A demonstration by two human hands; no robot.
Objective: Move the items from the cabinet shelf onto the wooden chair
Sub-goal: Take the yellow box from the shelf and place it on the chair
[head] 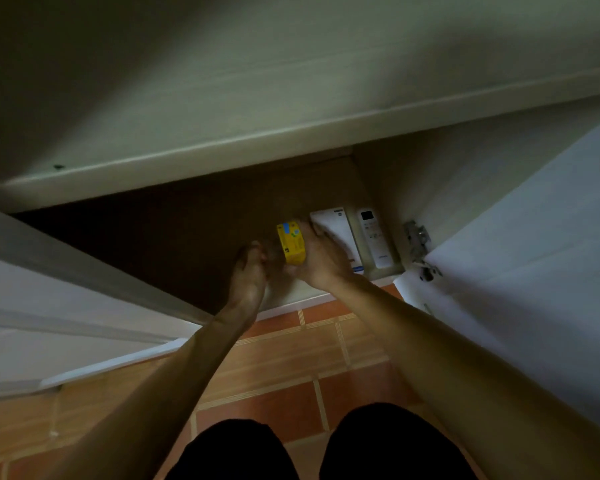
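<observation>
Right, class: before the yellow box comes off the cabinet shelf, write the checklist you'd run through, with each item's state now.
1. Grip of the right hand on the yellow box: ok.
2. Whether the left hand shares the hold: cannot tell, blurred.
3. The cabinet door swung clear of the arms: ok.
4. The white box and remote lying flat on the shelf, to fetch later: ok.
5. The wooden chair in sight: not ok, out of view.
</observation>
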